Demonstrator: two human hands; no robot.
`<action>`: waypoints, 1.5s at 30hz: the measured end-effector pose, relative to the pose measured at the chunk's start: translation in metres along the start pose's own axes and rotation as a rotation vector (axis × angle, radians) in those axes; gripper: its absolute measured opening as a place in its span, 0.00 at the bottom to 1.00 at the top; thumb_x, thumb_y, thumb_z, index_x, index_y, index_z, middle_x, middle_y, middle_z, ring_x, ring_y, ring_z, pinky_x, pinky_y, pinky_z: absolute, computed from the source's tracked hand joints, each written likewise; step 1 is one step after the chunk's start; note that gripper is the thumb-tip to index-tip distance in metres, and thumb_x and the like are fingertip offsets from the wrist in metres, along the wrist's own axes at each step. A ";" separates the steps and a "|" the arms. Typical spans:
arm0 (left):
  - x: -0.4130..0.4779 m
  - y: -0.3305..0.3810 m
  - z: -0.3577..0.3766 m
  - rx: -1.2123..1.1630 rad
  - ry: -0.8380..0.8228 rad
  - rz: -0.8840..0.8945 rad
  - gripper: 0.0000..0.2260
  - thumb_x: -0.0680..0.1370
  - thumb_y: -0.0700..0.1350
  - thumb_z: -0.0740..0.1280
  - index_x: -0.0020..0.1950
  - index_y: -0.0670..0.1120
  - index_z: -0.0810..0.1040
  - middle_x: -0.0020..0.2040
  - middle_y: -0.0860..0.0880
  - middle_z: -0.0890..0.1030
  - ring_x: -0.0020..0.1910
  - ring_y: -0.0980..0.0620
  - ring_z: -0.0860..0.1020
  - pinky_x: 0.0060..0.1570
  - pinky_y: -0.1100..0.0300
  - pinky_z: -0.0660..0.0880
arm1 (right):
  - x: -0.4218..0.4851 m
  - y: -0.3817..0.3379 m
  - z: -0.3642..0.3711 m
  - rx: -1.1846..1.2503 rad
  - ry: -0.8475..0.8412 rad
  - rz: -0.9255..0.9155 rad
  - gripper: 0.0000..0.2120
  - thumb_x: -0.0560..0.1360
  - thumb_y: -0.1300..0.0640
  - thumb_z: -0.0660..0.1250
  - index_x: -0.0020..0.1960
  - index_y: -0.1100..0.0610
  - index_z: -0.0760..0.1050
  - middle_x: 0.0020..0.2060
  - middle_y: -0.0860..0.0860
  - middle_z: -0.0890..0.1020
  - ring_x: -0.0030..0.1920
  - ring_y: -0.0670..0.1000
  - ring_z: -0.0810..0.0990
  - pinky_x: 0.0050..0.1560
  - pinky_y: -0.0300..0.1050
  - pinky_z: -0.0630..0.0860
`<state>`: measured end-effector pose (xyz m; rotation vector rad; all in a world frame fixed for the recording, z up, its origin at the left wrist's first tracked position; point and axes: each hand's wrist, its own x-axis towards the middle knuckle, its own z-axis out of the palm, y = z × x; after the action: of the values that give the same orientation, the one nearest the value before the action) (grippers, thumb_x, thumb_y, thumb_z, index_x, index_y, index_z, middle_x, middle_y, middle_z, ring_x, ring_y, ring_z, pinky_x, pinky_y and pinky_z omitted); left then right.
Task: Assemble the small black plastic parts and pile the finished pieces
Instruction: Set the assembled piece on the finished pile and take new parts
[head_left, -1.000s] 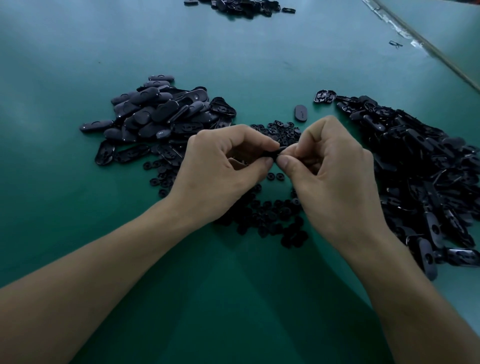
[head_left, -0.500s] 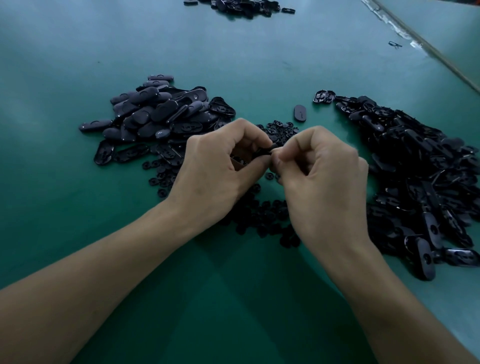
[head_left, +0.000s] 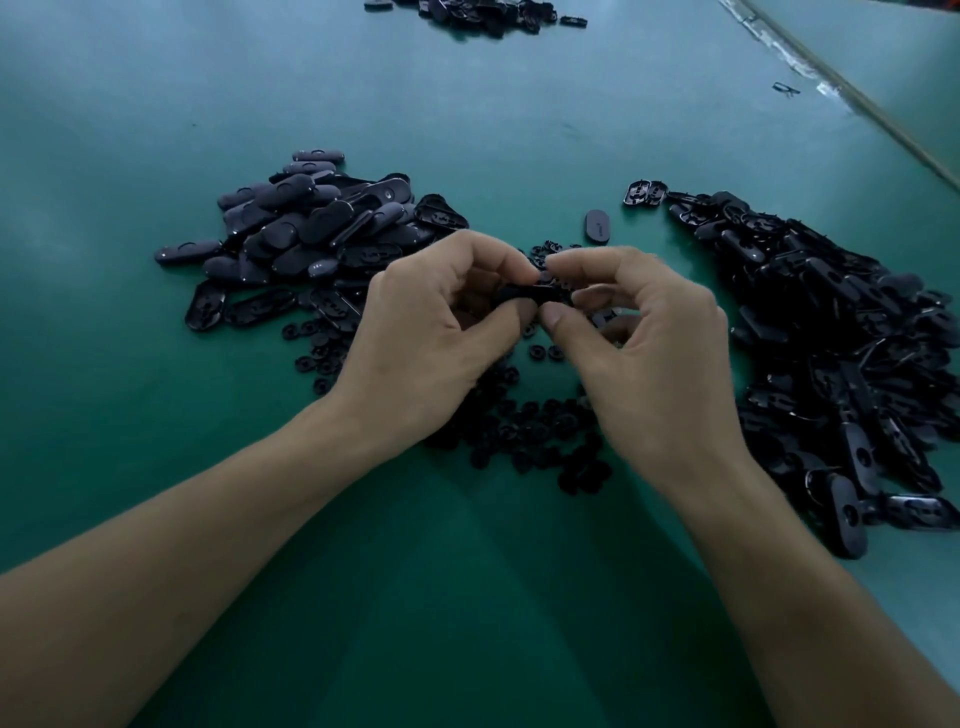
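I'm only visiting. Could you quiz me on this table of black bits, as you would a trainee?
1. True or false: the left hand lies flat on the table.
2. What lies right under the hands? A. screws B. round pieces C. a tray
3. Fill in: the left hand and the right hand together pinch one black ____.

Key: 1 false, it is raised, with its fingers curled on the part. 2 B. 3 part.
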<state>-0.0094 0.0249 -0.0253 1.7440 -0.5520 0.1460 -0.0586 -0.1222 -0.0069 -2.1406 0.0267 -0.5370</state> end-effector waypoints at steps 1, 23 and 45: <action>0.000 0.000 0.000 -0.027 -0.012 -0.003 0.11 0.75 0.36 0.73 0.49 0.52 0.80 0.43 0.54 0.84 0.40 0.58 0.82 0.43 0.65 0.78 | 0.002 0.002 -0.002 0.044 -0.025 0.014 0.12 0.75 0.62 0.73 0.54 0.48 0.82 0.47 0.42 0.84 0.47 0.42 0.83 0.49 0.33 0.77; 0.001 0.001 -0.003 -0.132 -0.049 -0.089 0.13 0.71 0.33 0.77 0.47 0.49 0.83 0.41 0.53 0.86 0.40 0.57 0.84 0.46 0.64 0.80 | 0.006 0.010 -0.010 0.023 -0.135 0.081 0.05 0.74 0.58 0.73 0.44 0.48 0.80 0.37 0.41 0.84 0.36 0.42 0.82 0.40 0.42 0.81; -0.001 0.002 -0.002 -0.136 0.014 -0.034 0.08 0.72 0.33 0.76 0.45 0.44 0.83 0.39 0.46 0.85 0.34 0.55 0.82 0.37 0.60 0.82 | 0.004 0.008 -0.010 0.089 -0.080 0.039 0.08 0.74 0.61 0.74 0.48 0.49 0.83 0.39 0.42 0.85 0.41 0.41 0.85 0.47 0.39 0.81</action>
<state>-0.0104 0.0264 -0.0237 1.6180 -0.5105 0.0947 -0.0570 -0.1351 -0.0066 -2.0690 0.0001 -0.4223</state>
